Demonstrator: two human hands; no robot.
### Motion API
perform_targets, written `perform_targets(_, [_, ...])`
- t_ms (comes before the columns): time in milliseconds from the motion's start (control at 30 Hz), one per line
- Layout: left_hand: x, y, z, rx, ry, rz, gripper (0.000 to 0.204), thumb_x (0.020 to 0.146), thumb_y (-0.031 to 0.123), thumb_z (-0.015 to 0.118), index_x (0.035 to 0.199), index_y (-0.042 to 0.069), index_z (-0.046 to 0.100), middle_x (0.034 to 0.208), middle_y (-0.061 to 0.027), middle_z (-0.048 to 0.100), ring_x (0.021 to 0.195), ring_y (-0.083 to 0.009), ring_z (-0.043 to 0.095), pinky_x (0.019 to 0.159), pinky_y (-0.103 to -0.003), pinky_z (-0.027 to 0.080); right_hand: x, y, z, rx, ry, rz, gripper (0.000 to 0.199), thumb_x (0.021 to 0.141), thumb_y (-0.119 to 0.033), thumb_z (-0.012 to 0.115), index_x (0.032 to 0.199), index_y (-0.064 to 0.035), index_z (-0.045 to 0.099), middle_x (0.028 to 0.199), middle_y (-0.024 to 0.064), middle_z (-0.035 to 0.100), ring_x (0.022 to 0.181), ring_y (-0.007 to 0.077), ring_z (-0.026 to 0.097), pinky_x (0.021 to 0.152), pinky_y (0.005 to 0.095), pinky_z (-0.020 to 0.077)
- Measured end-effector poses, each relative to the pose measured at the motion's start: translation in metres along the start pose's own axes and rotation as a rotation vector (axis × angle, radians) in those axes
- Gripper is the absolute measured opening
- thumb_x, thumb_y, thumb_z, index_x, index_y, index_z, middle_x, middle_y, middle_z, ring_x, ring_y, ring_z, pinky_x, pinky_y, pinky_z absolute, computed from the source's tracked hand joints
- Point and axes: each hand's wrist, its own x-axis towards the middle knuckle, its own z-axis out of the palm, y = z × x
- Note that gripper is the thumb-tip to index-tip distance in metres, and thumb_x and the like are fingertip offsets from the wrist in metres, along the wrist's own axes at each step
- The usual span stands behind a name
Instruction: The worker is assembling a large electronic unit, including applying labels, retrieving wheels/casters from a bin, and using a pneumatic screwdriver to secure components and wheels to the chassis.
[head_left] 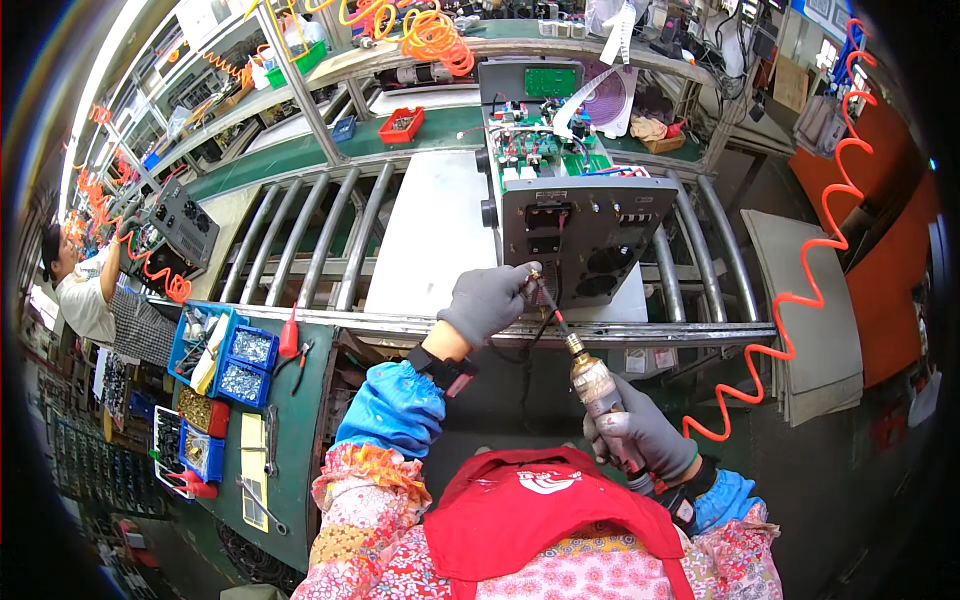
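Note:
My right hand [652, 428], in a grey glove, is wrapped round a power screwdriver [592, 382] with a brass-coloured nose. Its long bit points up and away to the left, toward the lower left corner of a dark grey panel [585, 225]. My left hand [488, 303], also gloved, pinches a small brass-coloured fastener [535, 272] at that corner, close to the tip of the bit. The panel stands upright at the near side of an open electrical unit, with green circuit boards [535, 148] and wires showing behind it. Dark cables hang below my left fingers.
The unit rests on a white board [425, 235] over a roller conveyor [315, 240]. At left, a green bench [300, 420] bears blue bins [243, 382] of fasteners, pliers [301, 366] and a red bottle [289, 335]. An orange coiled hose [790, 310] hangs at right. Another person [95, 295] works far left.

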Motion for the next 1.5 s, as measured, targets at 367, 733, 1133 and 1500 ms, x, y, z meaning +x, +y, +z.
perform_targets(367, [0.036,0.031,0.034,-1.391,0.204,-0.35,0.033,0.098,0.037,0.054,0.088,0.006,0.061,0.062,0.0027,0.048,0.051,-0.0058,0.04,0.044,-0.024,0.032,0.024,-0.019,0.013,0.02,0.105,-0.186,0.059,0.079,-0.019,0.062,0.132,-0.0054,0.039,0.079,0.0077,0.059,0.057,0.0147,0.058,0.052,0.0287,0.0506])
perform_targets(733, [0.048,0.038,0.02,-1.405,0.235,-0.572,0.032,0.093,0.037,0.061,0.079,0.009,0.06,0.059,0.002,0.048,0.047,-0.0073,0.041,0.041,-0.024,0.032,0.032,-0.032,0.03,0.039,0.159,-0.16,0.045,0.087,-0.026,0.058,0.125,-0.0061,0.043,0.08,0.0069,0.059,0.057,0.0142,0.059,0.053,0.0288,0.0515])
perform_targets(1133, [0.055,0.021,0.027,-1.486,0.133,-0.494,0.034,0.09,0.042,0.065,0.081,0.01,0.061,0.059,0.0024,0.05,0.046,-0.0067,0.043,0.04,-0.022,0.034,0.037,-0.03,0.068,0.222,0.244,-0.161,0.029,0.098,-0.03,0.049,0.113,-0.0065,0.048,0.081,0.0062,0.06,0.061,0.0122,0.06,0.053,0.0282,0.0535])
perform_targets(1500, [0.055,0.016,0.028,-1.587,0.089,-0.465,0.035,0.091,0.041,0.065,0.078,0.009,0.059,0.058,0.0017,0.05,0.043,-0.0084,0.042,0.038,-0.024,0.033,0.046,-0.025,0.08,0.226,0.261,-0.2,0.028,0.098,-0.031,0.05,0.111,-0.0066,0.048,0.082,0.0063,0.061,0.06,0.0124,0.061,0.053,0.0284,0.0542])
